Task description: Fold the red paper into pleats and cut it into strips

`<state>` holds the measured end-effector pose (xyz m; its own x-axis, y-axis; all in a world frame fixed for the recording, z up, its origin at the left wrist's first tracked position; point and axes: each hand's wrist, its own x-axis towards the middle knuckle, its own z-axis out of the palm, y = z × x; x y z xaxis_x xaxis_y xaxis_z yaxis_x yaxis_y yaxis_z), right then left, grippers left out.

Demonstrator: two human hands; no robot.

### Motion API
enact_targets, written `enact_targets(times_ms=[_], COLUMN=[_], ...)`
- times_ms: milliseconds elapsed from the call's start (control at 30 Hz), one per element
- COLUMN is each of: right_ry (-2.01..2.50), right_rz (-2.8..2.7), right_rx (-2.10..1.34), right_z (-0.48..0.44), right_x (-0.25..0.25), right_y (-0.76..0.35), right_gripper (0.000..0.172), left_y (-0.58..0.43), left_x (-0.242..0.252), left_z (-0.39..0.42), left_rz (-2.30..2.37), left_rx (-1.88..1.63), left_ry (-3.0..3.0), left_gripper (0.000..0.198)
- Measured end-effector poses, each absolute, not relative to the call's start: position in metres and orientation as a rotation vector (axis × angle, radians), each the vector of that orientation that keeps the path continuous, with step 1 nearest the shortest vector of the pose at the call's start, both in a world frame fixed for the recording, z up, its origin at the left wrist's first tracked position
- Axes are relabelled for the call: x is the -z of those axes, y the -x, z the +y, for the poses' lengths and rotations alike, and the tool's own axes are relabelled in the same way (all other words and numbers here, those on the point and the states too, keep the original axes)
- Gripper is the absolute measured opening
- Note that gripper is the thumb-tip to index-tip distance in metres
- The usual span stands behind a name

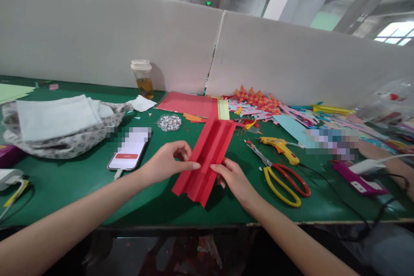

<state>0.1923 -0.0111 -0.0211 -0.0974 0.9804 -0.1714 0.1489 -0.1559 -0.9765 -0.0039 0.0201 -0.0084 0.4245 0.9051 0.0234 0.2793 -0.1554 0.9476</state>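
Note:
A sheet of red paper (207,151) with lengthwise pleats is held up over the green table, its long side tilted away to the right. My left hand (171,159) pinches its left side, thumb on top and fingers partly behind. My right hand (231,177) grips the right side in the same way, its thumb pressed near the middle fold. To the right of that hand lie scissors (274,172) with red and yellow handles, blades apart. A yellow glue gun (281,146) rests just beyond them.
Left stand a phone (126,155) on a cable and a patterned cloth bundle (64,133). Behind are a dish of small round pieces (169,122), a drink cup (142,78) and red sheets (187,103). Paper strips (252,110) and a purple power strip (359,179) lie right.

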Motion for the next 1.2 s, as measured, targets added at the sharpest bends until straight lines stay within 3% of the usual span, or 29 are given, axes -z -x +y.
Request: enact_targets(times_ms=[467,867,1033,1200], right_ry=[1.813,1.6,1.626,1.843], right_rz=[-1.251,-1.691,-1.894,-2.002], right_rx=[-1.2,-1.147,-0.812,-0.123], right_z=[-0.015,-0.01,0.013,0.083], right_x=[0.033,0.022,0.017,0.018], right_y=[-0.255,-0.228,-0.23,-0.266], right_gripper=[0.034,0.036,0.037,0.031], left_y=[0.063,0.092,0.084,0.072], left_x=[-0.002,-0.017,-0.027,-0.031], left_z=[0.073,0.077,0.064,0.06], left_rz=[1.471,1.959,2.201,1.969], left_rx=[-0.994,-0.855,-0.7,-0.471], left_ry=[-1.596,-2.066,-2.428,-2.951], left_gripper=[0.036,0.036,0.041,0.031])
